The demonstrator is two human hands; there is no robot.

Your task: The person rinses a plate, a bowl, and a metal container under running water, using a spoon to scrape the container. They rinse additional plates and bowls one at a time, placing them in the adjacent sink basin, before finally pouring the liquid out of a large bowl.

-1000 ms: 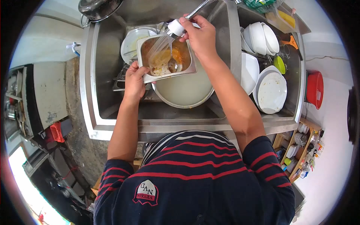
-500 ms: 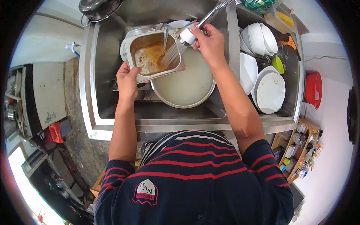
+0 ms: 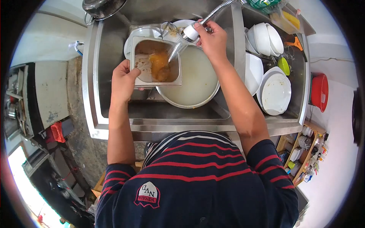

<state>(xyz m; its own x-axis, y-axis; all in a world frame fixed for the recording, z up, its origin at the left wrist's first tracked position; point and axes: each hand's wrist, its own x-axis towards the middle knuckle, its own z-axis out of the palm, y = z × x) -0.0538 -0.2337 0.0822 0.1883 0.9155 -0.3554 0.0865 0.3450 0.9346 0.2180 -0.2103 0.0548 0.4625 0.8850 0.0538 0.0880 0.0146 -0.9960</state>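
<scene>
My left hand (image 3: 124,80) grips the left rim of a rectangular metal pan (image 3: 142,70), which has brownish-orange residue and water inside. Pinched between the thumb and fingers of my right hand (image 3: 213,40) is a white spray head (image 3: 191,32) on a flexible metal hose (image 3: 220,10). Water from it streams down into the right part of the pan. Below and to the right of the pan sits a large round basin (image 3: 192,81) of cloudy water. White plates (image 3: 146,31) and a bowl with food scraps lie partly hidden behind the pan.
The steel sink edge (image 3: 178,125) runs in front of my body. The right sink compartment holds stacked white bowls (image 3: 262,39), white plates (image 3: 275,93), and a small green cup (image 3: 283,66). A dark pot (image 3: 102,7) is at the upper left, and a red basin (image 3: 319,92) at the far right.
My left hand has moved slightly left, and the pan has turned from tilted to nearly square with the sink edge. The spray head stays near its earlier place, still running.
</scene>
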